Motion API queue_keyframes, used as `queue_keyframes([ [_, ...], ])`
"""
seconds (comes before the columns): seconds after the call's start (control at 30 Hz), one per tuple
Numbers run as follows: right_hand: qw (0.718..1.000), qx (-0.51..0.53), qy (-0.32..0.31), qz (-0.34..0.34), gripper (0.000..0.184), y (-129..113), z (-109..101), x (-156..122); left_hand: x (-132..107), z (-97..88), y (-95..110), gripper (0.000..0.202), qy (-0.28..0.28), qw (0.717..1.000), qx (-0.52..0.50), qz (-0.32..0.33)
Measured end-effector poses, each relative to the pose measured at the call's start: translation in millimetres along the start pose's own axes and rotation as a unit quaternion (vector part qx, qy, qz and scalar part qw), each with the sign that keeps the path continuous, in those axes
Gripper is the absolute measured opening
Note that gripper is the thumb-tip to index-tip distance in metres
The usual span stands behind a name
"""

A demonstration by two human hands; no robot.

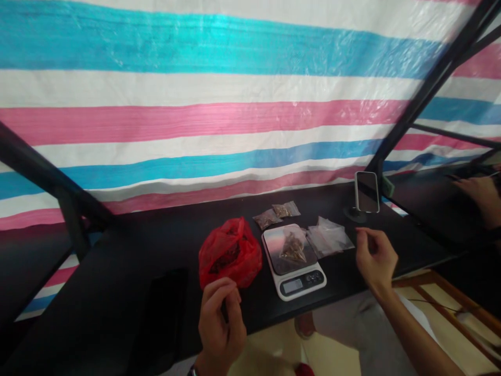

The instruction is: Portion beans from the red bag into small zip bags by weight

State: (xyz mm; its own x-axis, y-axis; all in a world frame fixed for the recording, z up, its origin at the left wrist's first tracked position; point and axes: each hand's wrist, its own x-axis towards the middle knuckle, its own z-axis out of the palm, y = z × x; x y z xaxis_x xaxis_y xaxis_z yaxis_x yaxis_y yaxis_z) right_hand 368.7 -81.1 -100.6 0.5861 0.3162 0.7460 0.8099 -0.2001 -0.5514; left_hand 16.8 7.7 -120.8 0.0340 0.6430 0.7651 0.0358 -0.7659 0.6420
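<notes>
A tarpaulin (pixel 195 104) striped in blue, white and pink is hung behind a black counter (pixel 109 282), and black metal frame bars (pixel 434 78) are seen crossing in front of it. The left hand (pixel 221 326) is held at the counter's near edge, with the red plastic bag (pixel 230 254) just beyond it at 12 o'clock and the digital kitchen scale (pixel 293 286) at 2 o'clock. The right hand (pixel 376 258) is raised over the counter, with the scale at 9 o'clock and the loose clear bags (pixel 329 237) at 10 o'clock. The red bag is nearer the left hand; the loose clear bags are nearer the right hand. The scale's long axis is laid from about 11 to 5 o'clock.

Both hands are curled, with fingertips drawn towards the thumbs. No object is seen in either, but whether something small is pinched cannot be told.

Counted: 1 red bag, with dark contents; 1 scale, on which 1 clear bag of dried brown material (pixel 293 248) is laid; 2 small filled bags (pixel 276 215) behind it; 1 pile of clear bags, their number unclear; 1 smartphone (pixel 367 192) upright on a stand. 1 other person's hand (pixel 483 196) is seen at 3 o'clock, at the frame's edge.
</notes>
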Motion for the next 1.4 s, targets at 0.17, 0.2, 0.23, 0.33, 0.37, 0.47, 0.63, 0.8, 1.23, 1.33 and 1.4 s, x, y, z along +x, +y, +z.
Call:
queue_keyframes([
  [0.17,0.985,-0.049,0.166,0.009,0.030,26.9,-17.9,-9.8,3.5,-5.7,5.3,0.012,-0.011,0.999,0.050,0.016],
  [0.2,0.983,-0.047,0.177,0.017,0.030,26.5,-17.7,-10.1,4.2,-6.3,6.3,0.011,-0.019,0.997,0.067,0.021],
  [0.23,0.983,-0.045,0.176,0.021,0.030,24.8,-16.8,-10.0,4.8,-6.8,7.4,0.010,-0.025,0.996,0.082,0.025],
  [0.33,0.989,-0.041,0.144,0.018,0.032,16.4,-13.3,-9.5,4.7,-8.1,10.0,0.011,-0.042,0.993,0.109,0.033],
  [0.37,0.990,-0.041,0.133,0.016,0.033,13.9,-12.7,-9.8,4.2,-8.8,10.6,0.012,-0.050,0.992,0.114,0.037],
  [0.47,0.993,-0.049,0.111,0.009,0.033,10.2,-12.7,-12.4,3.1,-11.9,11.3,0.016,-0.075,0.987,0.131,0.053],
  [0.63,0.995,-0.044,0.086,-0.015,0.028,11.2,-14.5,-17.7,4.3,-16.2,11.9,0.020,-0.088,0.983,0.146,0.065],
  [0.8,0.998,-0.022,0.047,-0.041,0.020,3.1,-14.5,-18.5,0.4,-13.8,10.3,0.019,-0.088,0.982,0.156,0.060],
  [1.23,0.893,-0.028,-0.434,-0.118,0.014,-90.7,61.4,29.4,-13.3,-6.3,3.4,0.021,-0.074,0.986,0.128,0.080],
  [1.33,0.867,0.058,-0.478,-0.129,0.011,-112.7,48.9,34.4,-11.2,-2.1,8.8,0.023,-0.072,0.991,0.100,0.047],
  [1.4,0.821,0.159,-0.529,-0.146,0.014,-134.9,32.0,33.6,-7.1,-1.1,15.3,0.023,-0.084,0.995,0.058,-0.017],
])
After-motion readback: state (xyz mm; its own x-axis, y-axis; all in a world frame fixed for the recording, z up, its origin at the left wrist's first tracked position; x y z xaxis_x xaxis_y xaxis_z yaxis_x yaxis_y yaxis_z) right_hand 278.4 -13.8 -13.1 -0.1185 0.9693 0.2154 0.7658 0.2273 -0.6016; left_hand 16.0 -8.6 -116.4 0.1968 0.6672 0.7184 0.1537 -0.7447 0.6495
